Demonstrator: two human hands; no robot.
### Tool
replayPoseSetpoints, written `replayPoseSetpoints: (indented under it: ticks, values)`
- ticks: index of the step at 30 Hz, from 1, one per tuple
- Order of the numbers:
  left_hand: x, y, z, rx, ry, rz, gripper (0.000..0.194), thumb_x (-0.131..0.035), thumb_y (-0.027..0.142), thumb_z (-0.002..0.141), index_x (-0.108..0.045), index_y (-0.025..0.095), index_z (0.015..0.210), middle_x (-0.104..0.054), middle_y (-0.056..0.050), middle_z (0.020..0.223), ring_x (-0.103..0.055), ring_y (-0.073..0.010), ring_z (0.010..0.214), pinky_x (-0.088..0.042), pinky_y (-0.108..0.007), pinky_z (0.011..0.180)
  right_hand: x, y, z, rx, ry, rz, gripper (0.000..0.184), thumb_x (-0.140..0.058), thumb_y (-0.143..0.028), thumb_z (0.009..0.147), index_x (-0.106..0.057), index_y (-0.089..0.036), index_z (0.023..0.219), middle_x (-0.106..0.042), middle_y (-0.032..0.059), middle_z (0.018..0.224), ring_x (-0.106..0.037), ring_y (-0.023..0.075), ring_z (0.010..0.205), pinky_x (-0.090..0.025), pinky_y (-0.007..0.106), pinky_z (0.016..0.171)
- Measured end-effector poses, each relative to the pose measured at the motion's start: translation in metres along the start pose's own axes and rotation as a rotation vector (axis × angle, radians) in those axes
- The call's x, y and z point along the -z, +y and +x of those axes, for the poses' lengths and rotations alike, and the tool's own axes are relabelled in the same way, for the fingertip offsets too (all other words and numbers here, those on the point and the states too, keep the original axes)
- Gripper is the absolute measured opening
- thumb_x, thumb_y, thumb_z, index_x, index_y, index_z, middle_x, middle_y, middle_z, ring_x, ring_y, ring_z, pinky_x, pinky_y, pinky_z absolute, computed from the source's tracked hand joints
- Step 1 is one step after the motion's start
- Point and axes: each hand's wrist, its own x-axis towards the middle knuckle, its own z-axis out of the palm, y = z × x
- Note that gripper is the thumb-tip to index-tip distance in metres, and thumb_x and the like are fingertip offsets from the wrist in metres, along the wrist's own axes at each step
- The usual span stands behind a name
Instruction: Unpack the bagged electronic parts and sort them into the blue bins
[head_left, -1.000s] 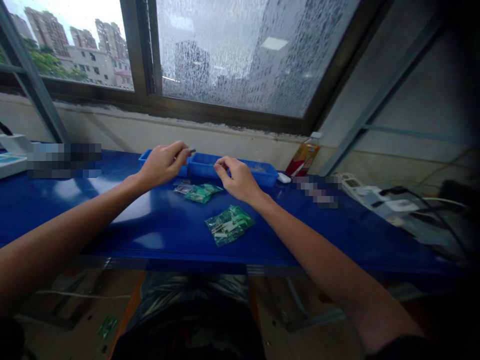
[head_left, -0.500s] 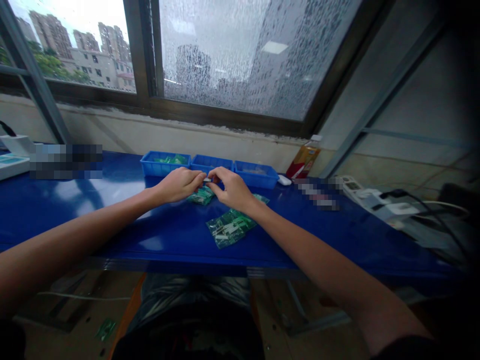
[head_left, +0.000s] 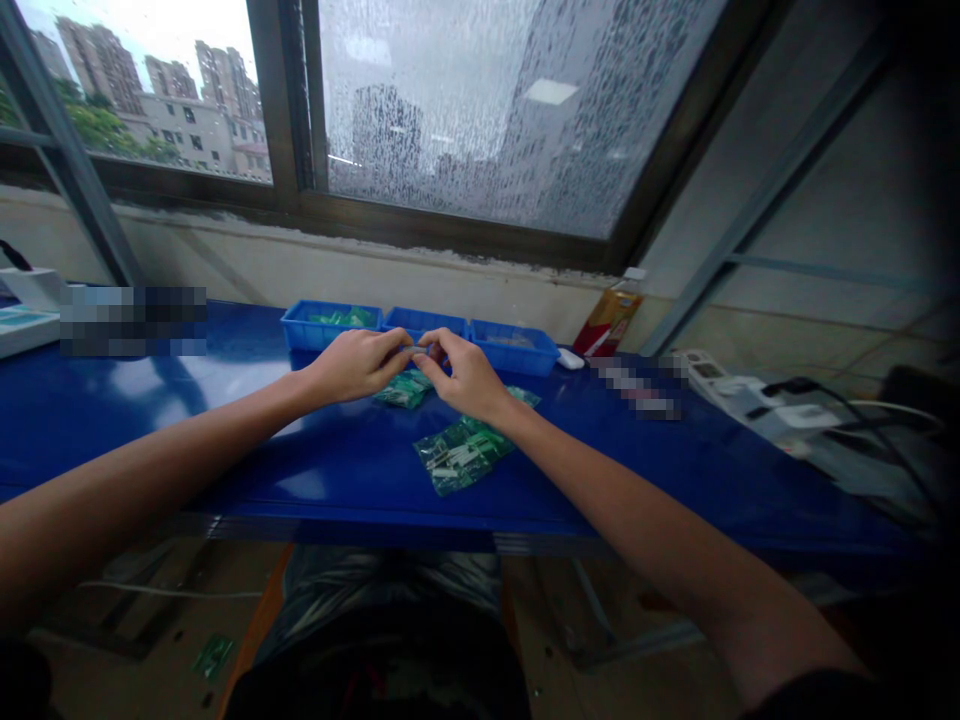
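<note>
My left hand and my right hand meet in front of the blue bins, fingertips pinched on a small pale piece between them. Fingers cover most of that piece, so its kind cannot be made out. Just under the hands lies a green-printed clear packet on the blue table. Nearer to me, below my right wrist, is a larger green packet with white strip-like parts inside.
Three blue bins stand in a row by the wall: a left one with green packets, a middle one and a right one. A drink bottle, a white object and power strips with cables lie to the right.
Both hands stay together in nearly the same place. The fingers have shifted slightly around the small piece, which shows less white now.
</note>
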Motion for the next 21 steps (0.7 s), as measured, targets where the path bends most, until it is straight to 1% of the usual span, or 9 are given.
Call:
replayPoseSetpoints:
  ticks: [2, 4, 7, 9, 12, 15, 17, 19, 21]
  values:
    - [0.0006, -0.0002, 0.0005, 0.001, -0.012, 0.009, 0.032, -0.033, 0.034, 0.092, -0.059, 0.015, 0.092, -0.063, -0.004, 0.069, -0.060, -0.0157, 0.063, -0.039, -0.026, 0.058, 0.0008, -0.0015, -0.0006, 0.011, 0.011, -0.002, 0.018, -0.051, -0.032, 0.085, -0.052, -0.018, 0.096, -0.054, 0.0007, 0.076, -0.050, 0.0128, 0.071, -0.038, 0.026, 0.066]
    - [0.0015, -0.0009, 0.0011, -0.003, -0.036, 0.007, 0.034, -0.030, 0.034, 0.092, -0.059, 0.015, 0.087, -0.063, -0.005, 0.069, -0.060, -0.0161, 0.064, -0.040, -0.027, 0.059, 0.0017, -0.0024, -0.0007, 0.035, 0.006, -0.021, 0.014, -0.049, -0.031, 0.086, -0.054, -0.018, 0.091, -0.053, 0.0010, 0.077, -0.050, 0.0124, 0.071, -0.038, 0.026, 0.066]
    - [0.0027, -0.0018, 0.0016, 0.004, -0.062, -0.013, 0.039, -0.027, 0.033, 0.093, -0.058, 0.015, 0.077, -0.062, -0.005, 0.067, -0.060, -0.0156, 0.064, -0.040, -0.027, 0.061, 0.0024, -0.0020, 0.0000, 0.054, 0.004, -0.043, 0.017, -0.046, -0.031, 0.089, -0.055, -0.017, 0.084, -0.052, 0.0015, 0.075, -0.049, 0.0122, 0.070, -0.038, 0.026, 0.066]
    - [0.0030, -0.0017, 0.0014, 0.006, -0.043, -0.029, 0.036, -0.030, 0.034, 0.092, -0.059, 0.015, 0.084, -0.063, -0.004, 0.069, -0.060, -0.0149, 0.064, -0.040, -0.026, 0.060, 0.0024, -0.0010, 0.0006, 0.063, 0.005, -0.048, 0.021, -0.043, -0.031, 0.090, -0.055, -0.017, 0.079, -0.052, 0.0018, 0.074, -0.049, 0.0122, 0.070, -0.038, 0.026, 0.067]
    - [0.0026, 0.0000, 0.0005, -0.009, 0.023, -0.048, 0.030, -0.042, 0.037, 0.088, -0.055, 0.014, 0.104, -0.064, -0.003, 0.074, -0.059, -0.0137, 0.063, -0.040, -0.024, 0.057, 0.0017, 0.0008, 0.0014, 0.060, 0.008, -0.054, 0.026, -0.039, -0.031, 0.092, -0.053, -0.017, 0.075, -0.051, 0.0022, 0.073, -0.049, 0.0127, 0.071, -0.037, 0.027, 0.068]
    - [0.0018, 0.0015, -0.0001, -0.035, 0.058, -0.037, 0.030, -0.046, 0.035, 0.086, -0.055, 0.014, 0.105, -0.065, -0.002, 0.073, -0.058, -0.0132, 0.061, -0.040, -0.024, 0.056, 0.0007, 0.0020, 0.0017, 0.042, -0.007, -0.053, 0.030, -0.036, -0.032, 0.093, -0.052, -0.017, 0.072, -0.051, 0.0022, 0.072, -0.049, 0.0129, 0.070, -0.037, 0.028, 0.066]
    - [0.0016, 0.0008, 0.0003, -0.034, 0.072, -0.023, 0.028, -0.043, 0.034, 0.088, -0.057, 0.014, 0.101, -0.064, -0.003, 0.071, -0.058, -0.0133, 0.060, -0.040, -0.024, 0.056, 0.0004, 0.0020, 0.0013, 0.026, -0.007, -0.028, 0.027, -0.038, -0.034, 0.092, -0.052, -0.017, 0.076, -0.052, 0.0020, 0.072, -0.049, 0.0127, 0.069, -0.037, 0.027, 0.065]
    - [0.0023, -0.0011, 0.0011, -0.017, 0.083, -0.018, 0.029, -0.039, 0.034, 0.090, -0.059, 0.014, 0.096, -0.065, -0.004, 0.070, -0.059, -0.0135, 0.060, -0.039, -0.024, 0.056, 0.0007, 0.0013, 0.0006, 0.014, 0.014, 0.003, 0.019, -0.045, -0.035, 0.089, -0.053, -0.018, 0.088, -0.053, 0.0011, 0.074, -0.050, 0.0126, 0.069, -0.039, 0.027, 0.065]
    - [0.0038, -0.0031, 0.0022, -0.004, 0.079, -0.027, 0.032, -0.034, 0.032, 0.091, -0.061, 0.015, 0.087, -0.064, -0.004, 0.068, -0.058, -0.0132, 0.060, -0.039, -0.025, 0.056, 0.0018, 0.0002, 0.0000, 0.022, 0.032, 0.015, 0.021, -0.053, -0.033, 0.084, -0.051, -0.019, 0.099, -0.053, 0.0001, 0.076, -0.051, 0.0129, 0.070, -0.040, 0.027, 0.066]
